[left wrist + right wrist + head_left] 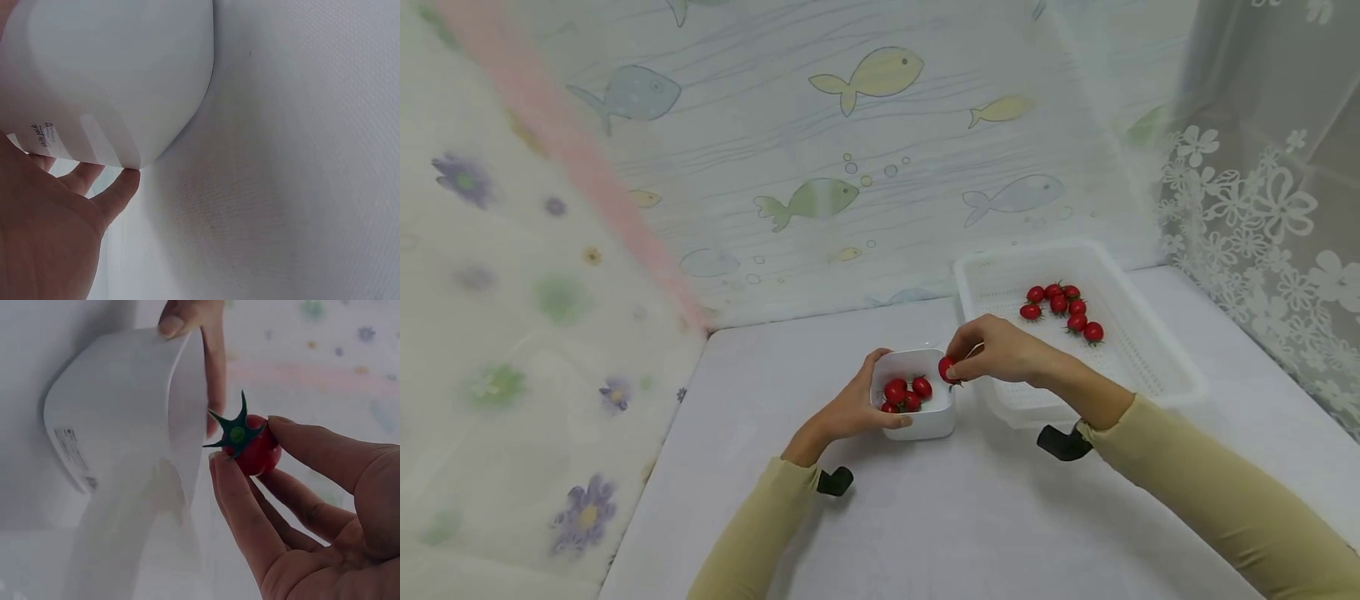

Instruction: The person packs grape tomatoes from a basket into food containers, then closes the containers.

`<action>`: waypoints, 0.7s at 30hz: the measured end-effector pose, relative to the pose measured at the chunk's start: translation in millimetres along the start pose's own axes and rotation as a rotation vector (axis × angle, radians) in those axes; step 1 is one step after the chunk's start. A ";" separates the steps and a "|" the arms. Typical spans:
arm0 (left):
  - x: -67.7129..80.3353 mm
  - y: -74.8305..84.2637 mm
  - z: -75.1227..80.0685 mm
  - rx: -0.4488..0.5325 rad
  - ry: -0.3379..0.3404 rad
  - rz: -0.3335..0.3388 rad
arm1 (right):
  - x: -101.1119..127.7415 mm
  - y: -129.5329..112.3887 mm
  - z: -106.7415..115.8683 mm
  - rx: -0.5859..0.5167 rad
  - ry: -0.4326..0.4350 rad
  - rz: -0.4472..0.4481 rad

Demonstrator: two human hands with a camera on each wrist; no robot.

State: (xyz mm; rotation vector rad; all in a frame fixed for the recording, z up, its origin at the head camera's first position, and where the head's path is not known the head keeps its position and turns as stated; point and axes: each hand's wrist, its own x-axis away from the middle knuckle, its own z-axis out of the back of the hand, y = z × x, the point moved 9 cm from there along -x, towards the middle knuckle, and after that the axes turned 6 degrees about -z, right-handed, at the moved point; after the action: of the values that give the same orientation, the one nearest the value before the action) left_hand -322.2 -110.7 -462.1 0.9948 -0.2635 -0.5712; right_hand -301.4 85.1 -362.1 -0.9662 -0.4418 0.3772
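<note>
Right now, one tomato (256, 450) pinched between thumb and fingers of the right hand (1000, 350), green calyx pointing toward the bowl (917, 400), held just above the bowl's right rim and not yet inside. Left hand (853, 408) curled around the bowl's left side, thumb on the near wall, fingers (187, 319) hooked over the far rim; from the left wrist view, only the palm (44, 231) and fingertips against the white underside visible, so the bowl seems slightly tilted or lifted at that side, though hard to tell for sure. Inside the bowl, several more tomatoes (906, 393), close together. Just beside, to the right, a white tray (1150, 367) with a perforated floor, holding a small cluster of tomatoes (1063, 308) near its far end. All resting on a white table (925, 517), with fish-pattern sheets behind. Possible trouble from here: released too early or too near the rim, the tomato could bounce off the edge and roll away over the smooth table; squeezed too hard, the soft skin could split; pushed by the right hand, the light bowl could tip and spill, should the left grip loosen.
</note>
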 end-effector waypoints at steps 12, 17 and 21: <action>1.6 -1.5 -2.8 0.035 -0.025 -0.003 | -24.0 -7.1 -42.4 0.189 0.090 0.105; 1.3 0.6 -1.3 0.027 -0.018 -0.021 | -31.5 -16.6 -58.9 0.352 0.085 0.172; 1.3 -0.1 0.2 0.032 -0.016 -0.021 | -36.5 -25.9 -72.7 0.484 0.062 0.255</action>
State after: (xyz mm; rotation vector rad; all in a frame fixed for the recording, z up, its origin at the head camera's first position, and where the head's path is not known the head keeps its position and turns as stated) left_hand -321.2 -111.6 -462.2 1.0253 -0.2769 -0.5960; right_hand -291.9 2.8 -382.9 -0.5587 -0.1555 0.6493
